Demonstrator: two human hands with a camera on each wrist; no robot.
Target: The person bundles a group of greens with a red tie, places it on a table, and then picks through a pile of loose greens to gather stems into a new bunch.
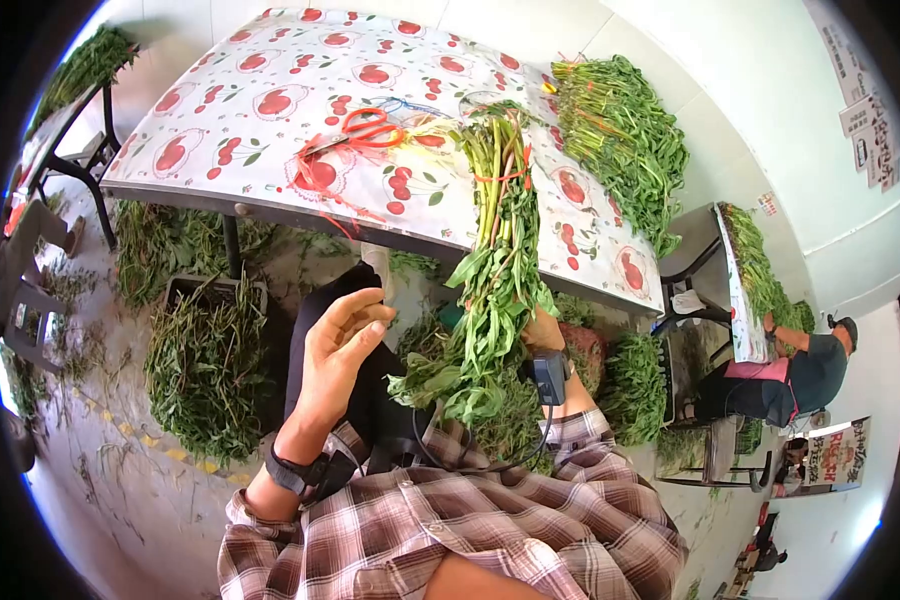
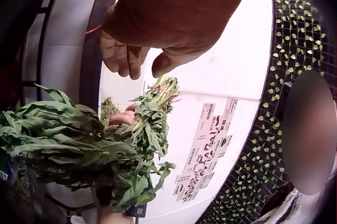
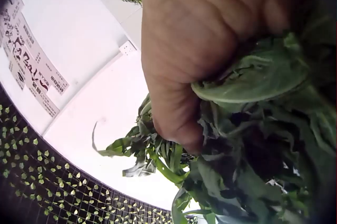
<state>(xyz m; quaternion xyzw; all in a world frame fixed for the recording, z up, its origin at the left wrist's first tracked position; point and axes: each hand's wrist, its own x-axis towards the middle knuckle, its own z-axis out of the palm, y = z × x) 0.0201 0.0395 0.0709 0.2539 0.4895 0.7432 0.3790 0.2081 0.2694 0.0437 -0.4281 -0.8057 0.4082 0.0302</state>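
Observation:
A bundle of leafy greens [image 1: 492, 235] hangs over the table's front edge, stems up and leaves down, with a red tie [image 1: 498, 178] round its stems. My right hand [image 1: 542, 332], mostly hidden behind the leaves in the head view, grips this bundle. The right wrist view shows its thumb [image 3: 179, 124] curled into the foliage. To the left of the bundle my left hand [image 1: 340, 345] is raised, fingers loosely bent and holding nothing. Seen from the left wrist, the left fingers [image 2: 120, 58] are apart from the tied stems.
Orange-handled scissors [image 1: 370, 128] and red strings [image 1: 320, 178] lie on the cherry-print table [image 1: 270, 105]. More greens [image 1: 625, 140] are heaped at its far right. Below, a crate [image 1: 215, 290] and loose greens cover the floor. Another person [image 1: 810, 370] sits at a right-hand table.

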